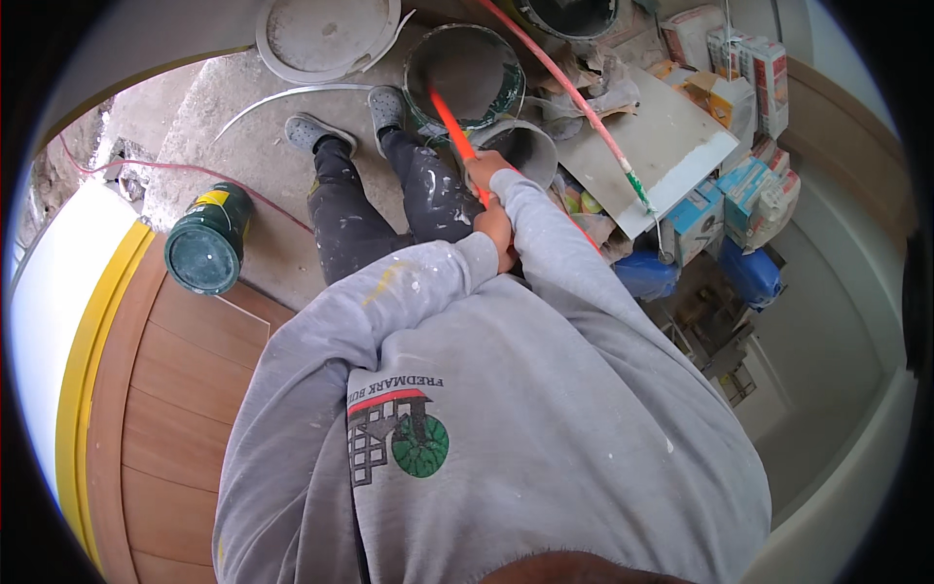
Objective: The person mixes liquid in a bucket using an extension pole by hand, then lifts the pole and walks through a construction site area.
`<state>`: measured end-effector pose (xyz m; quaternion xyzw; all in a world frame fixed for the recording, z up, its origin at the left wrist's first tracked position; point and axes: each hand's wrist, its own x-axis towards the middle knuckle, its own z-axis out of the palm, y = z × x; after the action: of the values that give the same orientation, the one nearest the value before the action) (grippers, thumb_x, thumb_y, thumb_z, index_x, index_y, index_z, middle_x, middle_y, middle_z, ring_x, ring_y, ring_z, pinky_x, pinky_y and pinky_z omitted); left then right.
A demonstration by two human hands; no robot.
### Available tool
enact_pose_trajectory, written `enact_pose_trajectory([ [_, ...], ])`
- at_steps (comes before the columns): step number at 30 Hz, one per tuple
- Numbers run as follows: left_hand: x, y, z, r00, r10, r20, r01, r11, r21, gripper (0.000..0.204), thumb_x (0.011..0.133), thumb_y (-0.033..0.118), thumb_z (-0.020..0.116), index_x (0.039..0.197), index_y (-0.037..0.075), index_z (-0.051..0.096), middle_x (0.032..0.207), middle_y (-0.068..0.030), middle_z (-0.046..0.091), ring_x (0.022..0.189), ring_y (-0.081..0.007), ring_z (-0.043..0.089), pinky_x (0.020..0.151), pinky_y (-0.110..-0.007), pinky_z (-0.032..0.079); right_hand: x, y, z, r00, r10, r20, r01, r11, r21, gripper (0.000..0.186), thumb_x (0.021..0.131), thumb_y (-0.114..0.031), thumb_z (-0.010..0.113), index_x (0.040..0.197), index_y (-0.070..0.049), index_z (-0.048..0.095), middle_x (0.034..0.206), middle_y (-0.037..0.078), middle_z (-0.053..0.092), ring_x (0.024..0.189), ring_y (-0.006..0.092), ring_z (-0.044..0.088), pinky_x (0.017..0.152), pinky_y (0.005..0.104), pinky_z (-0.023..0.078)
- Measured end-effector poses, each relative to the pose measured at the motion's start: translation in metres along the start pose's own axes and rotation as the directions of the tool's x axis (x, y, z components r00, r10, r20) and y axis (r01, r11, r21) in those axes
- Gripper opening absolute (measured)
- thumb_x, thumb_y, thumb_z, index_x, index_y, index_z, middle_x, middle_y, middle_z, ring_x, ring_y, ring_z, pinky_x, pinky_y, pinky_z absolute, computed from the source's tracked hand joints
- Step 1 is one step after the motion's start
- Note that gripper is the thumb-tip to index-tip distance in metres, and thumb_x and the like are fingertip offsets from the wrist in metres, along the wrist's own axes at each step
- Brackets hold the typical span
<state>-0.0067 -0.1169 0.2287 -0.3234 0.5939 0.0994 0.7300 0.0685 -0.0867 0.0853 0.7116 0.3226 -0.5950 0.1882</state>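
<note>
A bright orange pole slants down from my hands, its far end over the grey inside of a dark green bucket with a smeared rim. My right hand is wrapped round the pole on the side closer to the bucket. My left hand closes round it nearer my body, its fingers partly hidden by the grey cuff. A greyish, stained bucket stands against the green one, just beyond my right hand. Whatever tool the pole's far end carries cannot be made out.
A paint-stained red pole leans across a pale board at right. Boxes and bags are stacked beyond it. A lidded green bucket and a red cable lie left; a round lid and another bucket are farther off.
</note>
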Motion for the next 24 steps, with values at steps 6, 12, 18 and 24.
enact_pose_trajectory([
  [6, 0.052, 0.016, -0.004, 0.941, 0.102, 0.324, -0.064, 0.99, -0.126, 0.046, 0.093, 0.054, 0.037, 0.103, 0.012, 0.055, 0.076, -0.007, 0.052, 0.072, -0.0205, 0.053, 0.059, -0.038, 0.042, -0.001, -0.049, -0.024, 0.956, 0.057, -0.288, -0.048, 0.998, 0.038, 0.033, 0.088, -0.025, 0.05, 0.098, 0.003, 0.063, 0.067, 0.015, 0.064, 0.05, 0.0244, 0.063, 0.046, 0.0399, 0.05],
  [12, 0.033, -0.015, 0.005, 0.981, -0.112, 0.16, 0.127, 0.988, -0.087, 0.047, 0.093, 0.054, 0.036, 0.106, 0.013, 0.055, 0.077, -0.0036, 0.052, 0.074, -0.0188, 0.052, 0.063, -0.037, 0.044, 0.012, 0.014, -0.005, 0.992, 0.038, -0.122, -0.054, 0.991, -0.124, 0.031, 0.088, -0.023, 0.048, 0.093, 0.003, 0.064, 0.063, 0.015, 0.063, 0.049, 0.0238, 0.062, 0.047, 0.038, 0.05],
  [18, 0.028, 0.006, -0.003, 0.982, 0.065, 0.175, -0.044, 0.992, -0.12, 0.051, 0.091, 0.058, 0.037, 0.1, 0.013, 0.058, 0.076, -0.004, 0.053, 0.066, -0.018, 0.052, 0.063, -0.038, 0.044, -0.011, -0.039, -0.017, 0.971, -0.005, -0.239, -0.012, 0.998, -0.069, 0.035, 0.089, -0.026, 0.05, 0.098, 0.005, 0.063, 0.069, 0.016, 0.065, 0.056, 0.0234, 0.066, 0.054, 0.037, 0.054],
  [24, 0.026, -0.011, 0.005, 0.936, -0.052, 0.348, 0.101, 0.987, -0.124, 0.065, 0.092, 0.061, 0.033, 0.135, 0.012, 0.04, 0.13, -0.0118, 0.051, 0.121, -0.0249, 0.049, 0.101, -0.046, 0.038, 0.02, 0.014, -0.015, 0.978, 0.11, -0.176, -0.167, 0.921, -0.352, 0.038, 0.087, -0.031, 0.054, 0.095, 0.004, 0.066, 0.078, 0.018, 0.069, 0.066, 0.0216, 0.07, 0.062, 0.0311, 0.055],
])
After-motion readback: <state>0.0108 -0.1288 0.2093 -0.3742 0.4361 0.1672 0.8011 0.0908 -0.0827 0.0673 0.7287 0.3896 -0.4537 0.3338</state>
